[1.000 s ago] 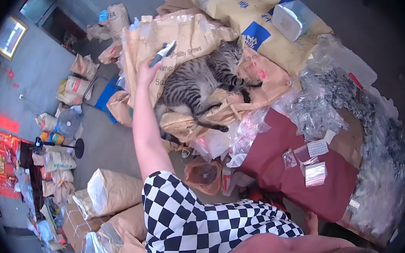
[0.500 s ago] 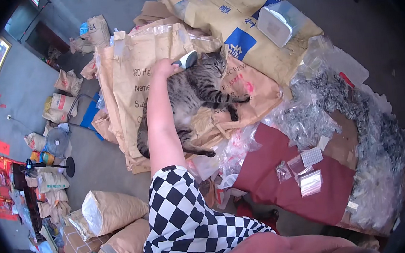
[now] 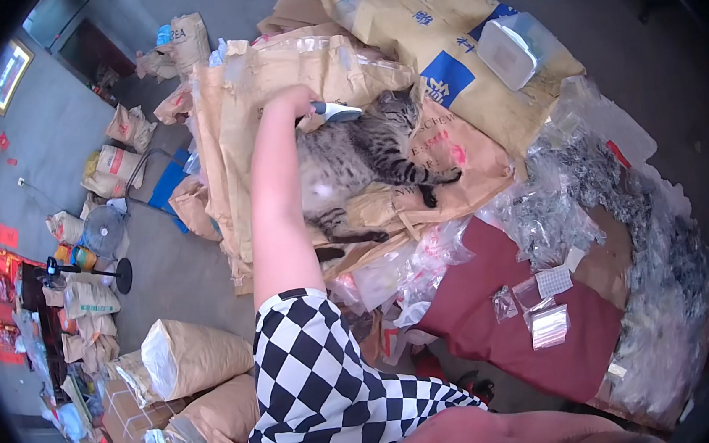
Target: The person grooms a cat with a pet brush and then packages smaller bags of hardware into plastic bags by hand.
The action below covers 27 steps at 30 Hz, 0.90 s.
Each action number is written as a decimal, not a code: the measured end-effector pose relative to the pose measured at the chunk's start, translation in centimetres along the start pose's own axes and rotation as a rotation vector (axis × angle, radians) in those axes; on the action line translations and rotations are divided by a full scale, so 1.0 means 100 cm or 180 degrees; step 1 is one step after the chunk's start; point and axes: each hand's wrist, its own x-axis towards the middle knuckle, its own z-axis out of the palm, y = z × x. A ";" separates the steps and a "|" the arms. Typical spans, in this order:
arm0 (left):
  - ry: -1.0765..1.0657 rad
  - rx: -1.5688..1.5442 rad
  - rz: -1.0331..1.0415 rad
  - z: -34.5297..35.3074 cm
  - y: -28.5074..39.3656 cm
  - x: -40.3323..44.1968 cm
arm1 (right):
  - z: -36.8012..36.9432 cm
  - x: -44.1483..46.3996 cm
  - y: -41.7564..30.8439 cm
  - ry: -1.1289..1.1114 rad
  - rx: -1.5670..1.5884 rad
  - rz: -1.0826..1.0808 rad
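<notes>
Brown paper sacks [image 3: 223,165]: flat, dry and creased, with printed words; they lie under the cat.
Clear bags [image 3: 574,177]: a big, crinkly, shiny plastic heap, at four o'clock from the left hand.
Yellow sack [image 3: 496,108]: bulgy, with blue marks, between two and three o'clock from that hand.
Red cloth [image 3: 479,295]: smooth and dark, between four and five o'clock from that hand.
Checked sleeve [image 3: 317,368]: soft, black and white, at six o'clock from that hand.
Cat [image 3: 365,149]: furry and striped, lying on its side, between four and five o'clock from the left hand. Its long body runs from its head near half past one to its back end near half past seven.
Plastic box [image 3: 513,56]: hard and see-through, on the yellow sack, near three o'clock.
Left hand [image 3: 298,102]: the near one, its fingers curled tight round the brush handle. The right hand does not show.
Brush [image 3: 341,112]: smooth, white and grey-blue, its rounded head pointing near three o'clock, right by the cat's back. I cannot tell if it presses the fur.
</notes>
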 end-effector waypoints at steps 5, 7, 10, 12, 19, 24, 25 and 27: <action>-0.0317 0.0457 -0.0644 -0.027 0.031 0.001 | -0.003 0.012 -0.003 -0.0107 -0.0190 -0.0174; -0.0380 0.0825 -0.0946 -0.028 0.039 -0.011 | -0.002 0.018 -0.005 -0.0114 -0.0046 -0.0202; -0.0275 0.0766 -0.0660 -0.027 0.044 -0.049 | 0.004 0.023 -0.002 -0.0149 0.0101 -0.0233; -0.0183 0.0918 -0.0577 -0.024 0.057 -0.078 | 0.005 0.030 -0.002 -0.0158 0.0079 -0.0234; 0.0899 0.1397 -0.0482 0.036 0.108 -0.168 | 0.009 0.043 0.004 -0.0268 0.0015 -0.0328; 0.1843 0.1657 -0.0759 0.115 0.130 -0.195 | 0.008 0.045 0.012 -0.0479 0.0476 -0.0237; 0.1954 0.1673 -0.0801 0.128 0.137 -0.202 | 0.006 0.046 0.014 -0.0506 0.0570 -0.0252; 0.2275 0.1987 -0.0803 0.157 0.143 -0.206 | 0.014 0.050 0.029 -0.0522 0.0681 -0.0263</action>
